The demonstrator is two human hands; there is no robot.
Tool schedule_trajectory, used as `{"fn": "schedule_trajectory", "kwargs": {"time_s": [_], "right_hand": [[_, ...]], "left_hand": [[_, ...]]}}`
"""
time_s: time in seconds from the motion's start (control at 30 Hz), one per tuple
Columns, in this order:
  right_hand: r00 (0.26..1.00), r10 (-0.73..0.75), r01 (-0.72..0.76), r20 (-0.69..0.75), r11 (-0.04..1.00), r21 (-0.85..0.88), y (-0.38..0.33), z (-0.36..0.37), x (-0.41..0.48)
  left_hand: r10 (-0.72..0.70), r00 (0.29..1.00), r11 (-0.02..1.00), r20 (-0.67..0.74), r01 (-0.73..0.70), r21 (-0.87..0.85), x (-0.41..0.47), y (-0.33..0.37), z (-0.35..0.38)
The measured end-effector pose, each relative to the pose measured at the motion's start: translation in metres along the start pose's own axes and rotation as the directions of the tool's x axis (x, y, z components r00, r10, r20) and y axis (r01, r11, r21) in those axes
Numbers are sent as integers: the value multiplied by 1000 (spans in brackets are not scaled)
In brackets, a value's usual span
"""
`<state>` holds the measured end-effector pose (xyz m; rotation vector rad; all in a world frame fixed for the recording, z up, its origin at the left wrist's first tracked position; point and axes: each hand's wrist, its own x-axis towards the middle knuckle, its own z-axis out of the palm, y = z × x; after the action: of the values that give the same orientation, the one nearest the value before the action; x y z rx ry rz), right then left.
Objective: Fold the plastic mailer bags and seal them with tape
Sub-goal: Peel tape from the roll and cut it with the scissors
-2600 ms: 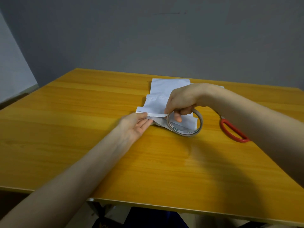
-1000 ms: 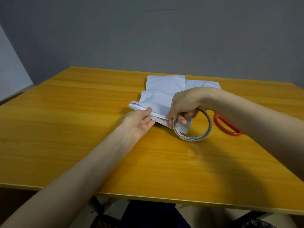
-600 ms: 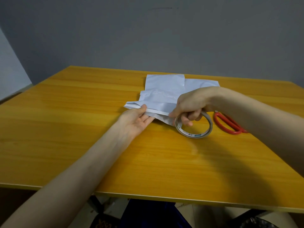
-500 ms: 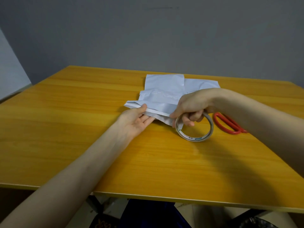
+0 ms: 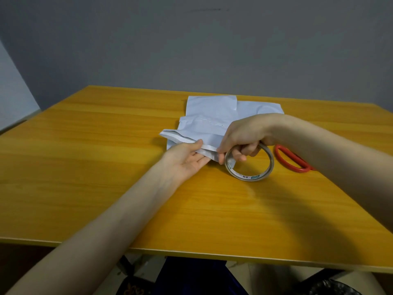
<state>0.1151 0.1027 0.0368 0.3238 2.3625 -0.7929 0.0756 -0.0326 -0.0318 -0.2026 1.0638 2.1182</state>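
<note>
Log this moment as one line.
left hand: pinches folded mailer bag edge | right hand: grips tape roll, fingers through hole | scissors: lying on table | seal: cannot tell

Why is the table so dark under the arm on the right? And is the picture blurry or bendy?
Head view: the dark patch on the table is the shadow of the right arm, so the light likely comes from above. Head view: the tape roll and the mailer bag look sharp, not blurry. Head view: that arm looks huge near the edge because the wide lens stretches it.
</note>
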Motion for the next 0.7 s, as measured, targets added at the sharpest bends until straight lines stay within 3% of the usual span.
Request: {"fn": "schedule_trajectory", "kwargs": {"time_s": [0.47, 0.7], "right_hand": [[1000, 13, -14, 13, 999, 51, 10, 3, -4], [1000, 3, -2, -20, 999, 34, 7, 2, -4]], "left_hand": [[25, 1000, 999, -3, -26, -48, 0, 6, 3], [-20, 996, 999, 91, 24, -42, -8, -1, 7]]}}
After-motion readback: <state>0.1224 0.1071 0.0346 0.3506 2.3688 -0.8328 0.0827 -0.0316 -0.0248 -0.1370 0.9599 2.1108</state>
